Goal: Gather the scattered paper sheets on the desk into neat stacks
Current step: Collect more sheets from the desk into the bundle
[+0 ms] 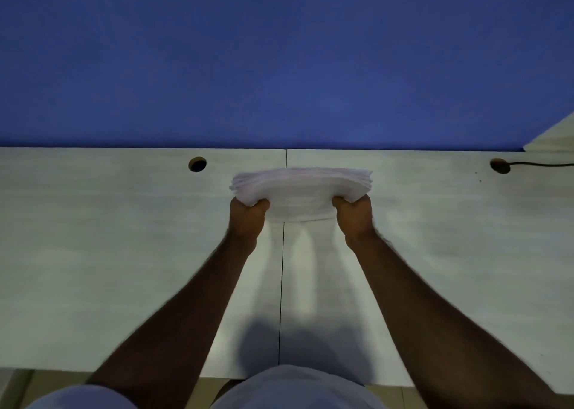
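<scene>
Two hands: both on one stack [299, 188] of white sheets, at the middle of the desk [108, 237].
Left hand [247, 219]: closed round the stack's left near corner; thumb on top, other fingers under and hidden.
Right hand [354, 217]: closed round the right near corner the same way; thumb on top, fingers under not seen.
Stack: thick, many sheets, edges fanned a little at both ends; sagging between the hands, far edge turned toward the blue wall [279, 60]. Touching the desk or held just above: cannot tell.
Place of stack: over the seam [282, 284] between two desk panels, between two round holes [197, 164].
Forearms: stretched forward, bare, a little blurred.
Right hole: dark cable [540, 164] running from it to the right edge.
Desk: pale, wood grain, shadows of the arms on it.
</scene>
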